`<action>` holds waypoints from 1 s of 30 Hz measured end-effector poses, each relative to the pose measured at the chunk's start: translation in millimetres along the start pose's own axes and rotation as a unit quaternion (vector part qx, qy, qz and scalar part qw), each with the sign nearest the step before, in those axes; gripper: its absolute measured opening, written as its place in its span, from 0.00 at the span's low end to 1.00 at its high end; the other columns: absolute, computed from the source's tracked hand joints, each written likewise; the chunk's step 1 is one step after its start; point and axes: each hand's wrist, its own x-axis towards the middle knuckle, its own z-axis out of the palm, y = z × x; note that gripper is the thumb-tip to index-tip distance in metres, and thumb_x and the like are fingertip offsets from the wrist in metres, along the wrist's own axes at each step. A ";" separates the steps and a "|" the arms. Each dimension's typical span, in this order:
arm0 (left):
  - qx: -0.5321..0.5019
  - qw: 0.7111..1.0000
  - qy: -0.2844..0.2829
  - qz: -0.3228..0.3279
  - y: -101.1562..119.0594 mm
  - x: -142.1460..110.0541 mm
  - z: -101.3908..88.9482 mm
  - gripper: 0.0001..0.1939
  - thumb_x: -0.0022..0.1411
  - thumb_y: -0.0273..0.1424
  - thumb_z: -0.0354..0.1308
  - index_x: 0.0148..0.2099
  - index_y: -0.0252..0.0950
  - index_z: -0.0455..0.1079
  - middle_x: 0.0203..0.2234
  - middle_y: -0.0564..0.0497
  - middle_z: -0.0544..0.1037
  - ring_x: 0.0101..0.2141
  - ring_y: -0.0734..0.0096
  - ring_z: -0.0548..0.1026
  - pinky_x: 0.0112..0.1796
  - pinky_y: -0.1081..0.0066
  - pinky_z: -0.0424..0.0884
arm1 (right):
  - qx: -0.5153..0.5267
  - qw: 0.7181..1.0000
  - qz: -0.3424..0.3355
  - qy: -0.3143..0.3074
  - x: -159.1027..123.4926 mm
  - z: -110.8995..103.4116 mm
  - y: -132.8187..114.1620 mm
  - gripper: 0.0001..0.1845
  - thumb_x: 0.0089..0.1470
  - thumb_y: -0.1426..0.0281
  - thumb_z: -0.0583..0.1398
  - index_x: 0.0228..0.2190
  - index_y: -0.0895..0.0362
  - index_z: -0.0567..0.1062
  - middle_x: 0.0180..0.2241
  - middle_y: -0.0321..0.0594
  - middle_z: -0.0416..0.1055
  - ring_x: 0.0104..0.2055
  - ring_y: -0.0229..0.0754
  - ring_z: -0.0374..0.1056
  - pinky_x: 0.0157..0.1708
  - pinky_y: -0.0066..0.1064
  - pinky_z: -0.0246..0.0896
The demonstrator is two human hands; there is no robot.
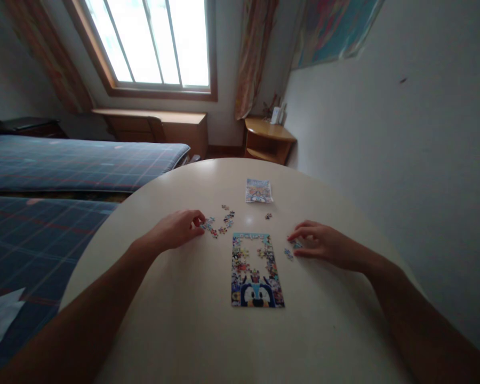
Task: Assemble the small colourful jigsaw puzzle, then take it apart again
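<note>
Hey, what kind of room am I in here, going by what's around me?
Probably a bedroom: two mattresses with blue plaid covers lie beside the round cream table, and patterned orange curtains hang by the wood-framed window.

Smooth, glossy cream tabletop (176, 298); cloth curtains (254, 58).

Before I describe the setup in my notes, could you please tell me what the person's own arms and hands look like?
The left hand and right hand are ordinary human hands without gloves. No sleeve shows on the left forearm or right forearm, nor any watch, cable or marking. Rings are too small to rule out.
</note>
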 end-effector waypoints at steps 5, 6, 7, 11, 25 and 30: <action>-0.015 1.000 0.007 0.000 -6.9 1.7 0.3 0.16 0.58 0.37 0.55 0.46 0.38 0.72 0.37 0.48 0.79 0.34 0.65 0.76 0.32 0.71 0.67 | -0.001 0.999 0.018 0.028 3.0 1.1 9.8 0.19 0.57 0.54 0.58 0.39 0.54 0.80 0.41 0.44 0.73 0.36 0.42 0.69 0.39 0.35 0.65; -0.017 1.000 0.006 0.000 -8.9 1.9 0.1 0.16 0.57 0.37 0.56 0.46 0.38 0.72 0.36 0.48 0.79 0.34 0.65 0.76 0.32 0.71 0.67 | -0.003 0.999 0.019 0.030 3.3 0.9 10.4 0.19 0.57 0.55 0.58 0.39 0.54 0.80 0.40 0.44 0.73 0.36 0.42 0.69 0.38 0.34 0.65; -0.019 1.000 0.004 0.000 -10.8 2.1 -0.3 0.16 0.57 0.37 0.56 0.46 0.38 0.72 0.36 0.48 0.80 0.34 0.65 0.76 0.32 0.71 0.67 | -0.004 0.999 0.019 0.031 3.4 0.6 10.6 0.18 0.57 0.55 0.58 0.39 0.54 0.80 0.40 0.45 0.74 0.36 0.42 0.69 0.38 0.34 0.65; -0.022 1.000 -0.005 -0.011 -16.5 1.8 -2.7 0.16 0.56 0.37 0.56 0.46 0.38 0.72 0.35 0.49 0.80 0.34 0.65 0.76 0.32 0.71 0.67 | -0.013 0.999 0.020 0.036 3.6 0.3 9.5 0.18 0.57 0.56 0.57 0.40 0.54 0.80 0.37 0.44 0.74 0.35 0.42 0.70 0.36 0.34 0.65; 0.005 0.999 -0.032 -0.026 -10.9 -4.3 -9.4 0.12 0.56 0.37 0.56 0.39 0.37 0.73 0.31 0.48 0.79 0.32 0.64 0.75 0.32 0.70 0.65 | -0.006 0.999 0.018 0.039 4.7 2.8 16.3 0.18 0.56 0.58 0.57 0.41 0.55 0.79 0.37 0.45 0.75 0.34 0.43 0.69 0.36 0.34 0.64; -0.006 1.000 -0.022 -0.017 -16.5 -2.7 -6.3 0.12 0.55 0.37 0.57 0.40 0.38 0.72 0.31 0.49 0.79 0.33 0.64 0.75 0.32 0.70 0.65 | -0.010 0.999 0.016 0.035 4.4 1.9 16.5 0.18 0.57 0.59 0.57 0.42 0.55 0.78 0.38 0.45 0.74 0.35 0.42 0.69 0.36 0.34 0.64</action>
